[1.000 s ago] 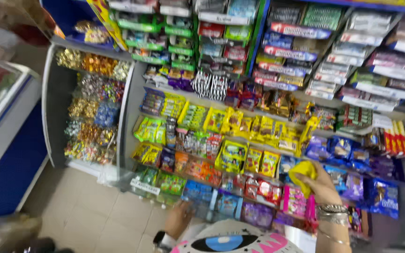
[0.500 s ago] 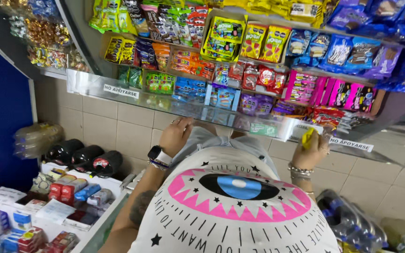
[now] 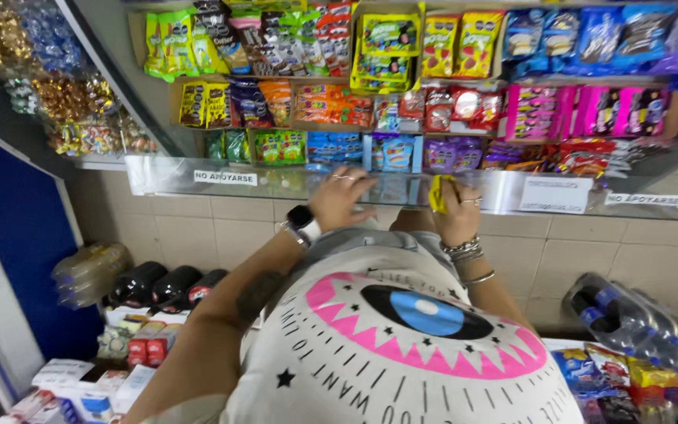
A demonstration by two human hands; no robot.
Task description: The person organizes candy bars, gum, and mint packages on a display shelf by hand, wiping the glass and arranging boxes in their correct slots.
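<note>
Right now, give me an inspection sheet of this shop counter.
Surface: glass shelf fronting the snack display, paper labels stuck along it.
Job's things: yellow cloth, bunched against the glass.
Clutter: snack packs in rows behind the glass; dark bottles lying below left; wrapped bottles below right; cartons at lower left.
Grippers: left hand flat on the glass, fingers spread, watch on the wrist; right hand closed on the cloth, bracelets on the wrist.
Cables: nothing seen.
Surroundings: tiled wall under the shelf, blue panel at left.
</note>
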